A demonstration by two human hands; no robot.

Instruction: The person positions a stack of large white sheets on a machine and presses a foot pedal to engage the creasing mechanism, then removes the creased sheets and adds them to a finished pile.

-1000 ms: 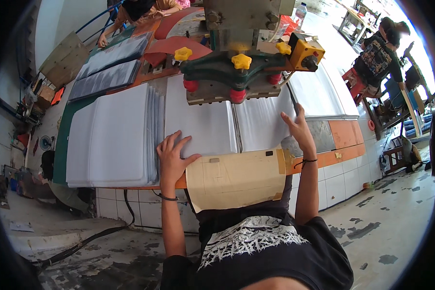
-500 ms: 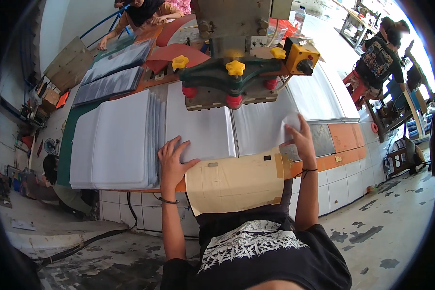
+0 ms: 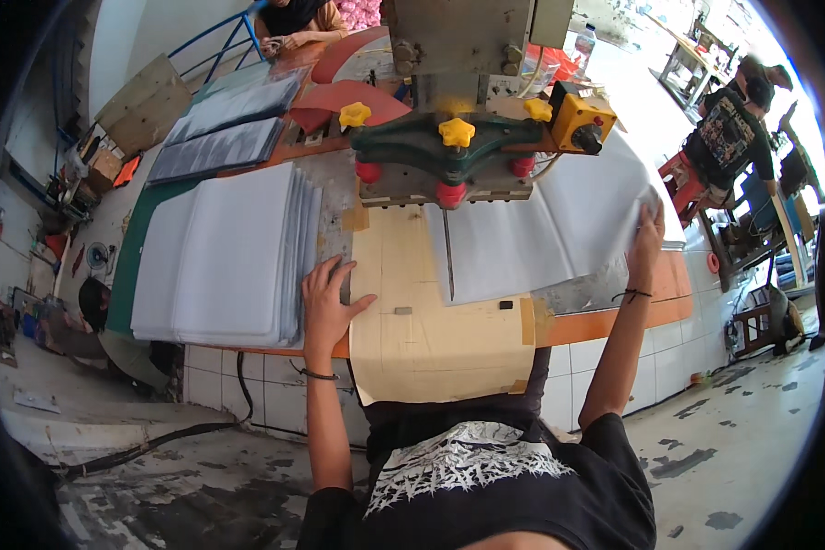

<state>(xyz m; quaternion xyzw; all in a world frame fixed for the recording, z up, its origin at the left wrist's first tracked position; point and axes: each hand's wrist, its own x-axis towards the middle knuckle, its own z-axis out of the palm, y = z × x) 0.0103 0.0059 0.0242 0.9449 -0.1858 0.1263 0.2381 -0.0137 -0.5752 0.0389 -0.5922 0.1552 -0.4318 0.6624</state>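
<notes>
A whitish, translucent sheet [image 3: 513,257], seemingly thin plastic film, lies partly over a cream board [image 3: 440,362] and runs under the press head. Its right part is lifted and curves up toward my right hand [image 3: 647,240], whose fingers are closed on the edge. My left hand [image 3: 328,307] is open, fingers spread, resting at the board's left edge beside a thick stack of white sheets [image 3: 220,261]. Above the sheet hangs the press head [image 3: 454,151], dark green with yellow star knobs and red feet. A small black piece [image 3: 506,305] sits on the board.
More white sheets [image 3: 596,183] are piled on the right of the table, partly behind the lifted sheet. A yellow control box [image 3: 581,121] juts from the press. Dark-edged stacks [image 3: 215,151] lie far left. One person sits at the far side; another sits at the right.
My right hand has moved right, drawing the sheet with it. The board's left part, covered before, is now bare. My left hand has stayed nearly in place.
</notes>
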